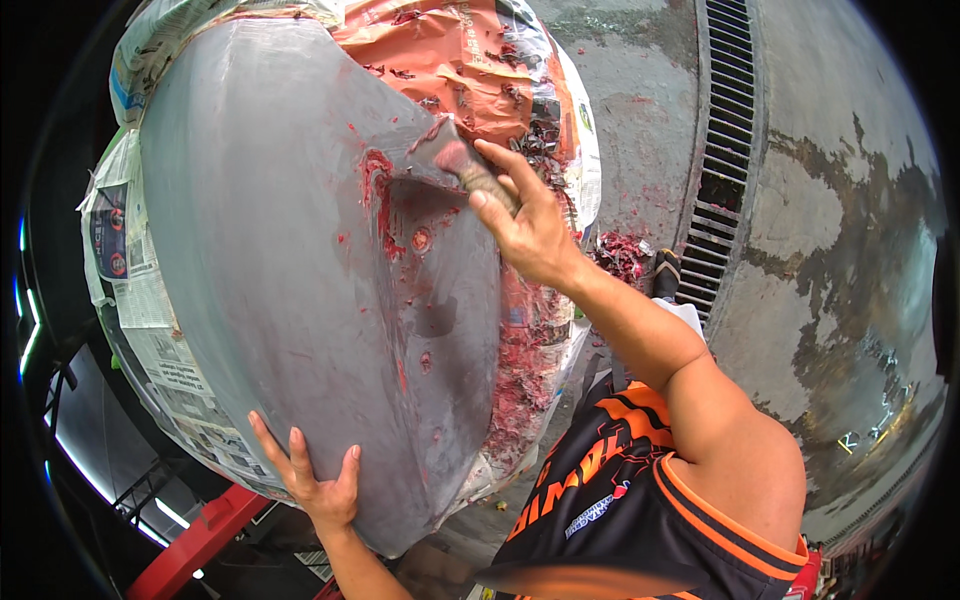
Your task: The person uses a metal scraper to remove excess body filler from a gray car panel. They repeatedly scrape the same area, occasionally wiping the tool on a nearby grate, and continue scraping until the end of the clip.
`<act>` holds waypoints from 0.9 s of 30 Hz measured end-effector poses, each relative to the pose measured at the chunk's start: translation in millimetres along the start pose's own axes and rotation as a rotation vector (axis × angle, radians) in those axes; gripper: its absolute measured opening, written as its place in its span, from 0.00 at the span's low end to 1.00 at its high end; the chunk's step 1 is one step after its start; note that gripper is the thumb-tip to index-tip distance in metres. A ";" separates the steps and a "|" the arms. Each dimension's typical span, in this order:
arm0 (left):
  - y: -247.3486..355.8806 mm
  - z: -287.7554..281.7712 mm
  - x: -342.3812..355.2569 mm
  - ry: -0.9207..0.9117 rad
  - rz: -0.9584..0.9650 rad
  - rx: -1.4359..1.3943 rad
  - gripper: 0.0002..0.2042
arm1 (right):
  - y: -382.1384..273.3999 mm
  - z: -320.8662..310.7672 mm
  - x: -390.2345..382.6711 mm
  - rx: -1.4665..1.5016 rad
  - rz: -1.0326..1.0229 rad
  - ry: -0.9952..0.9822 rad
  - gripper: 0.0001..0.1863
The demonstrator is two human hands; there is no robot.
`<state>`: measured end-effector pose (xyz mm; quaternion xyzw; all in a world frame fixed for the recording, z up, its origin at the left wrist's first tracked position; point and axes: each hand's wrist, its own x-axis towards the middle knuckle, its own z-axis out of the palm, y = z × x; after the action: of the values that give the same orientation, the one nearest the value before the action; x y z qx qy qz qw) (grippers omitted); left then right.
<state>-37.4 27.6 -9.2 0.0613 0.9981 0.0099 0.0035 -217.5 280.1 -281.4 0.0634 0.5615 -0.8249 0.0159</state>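
In front of me is a grey, curved body panel (280, 200) with its edges covered in newspaper. My right hand (535, 225) grips a putty knife (460, 157) by the handle. Its wide blade lies at the panel's upper right edge, beside a recess. Reddish stripped residue (377, 190) clings along the rim of that recess, with small red spots inside it. My left hand (318, 480) rests on the lower left of the panel with its fingers spread, holding nothing.
Newspaper masking (165, 350) wraps the panel's left side, and orange printed paper (430, 50) covers the top right. Red scrapings (622, 255) lie heaped on the concrete floor, near a metal drain grate (728, 120). A red metal arm (200, 540) stands at the lower left.
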 end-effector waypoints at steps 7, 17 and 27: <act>3.5 0.9 3.0 0.025 0.021 0.017 0.52 | 0.8 19.7 -18.0 0.126 -0.018 -0.134 0.21; 3.8 3.6 3.0 0.056 -0.002 0.007 0.48 | -5.5 45.1 -25.4 -0.011 -0.187 0.039 0.20; 5.4 3.2 3.9 0.058 0.015 0.029 0.51 | 14.0 58.3 -29.7 -0.064 -0.300 0.095 0.21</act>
<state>-40.5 33.5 -12.3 0.0685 0.9973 -0.0029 -0.0263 -191.7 219.5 -269.6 0.0171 0.5909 -0.7956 -0.1322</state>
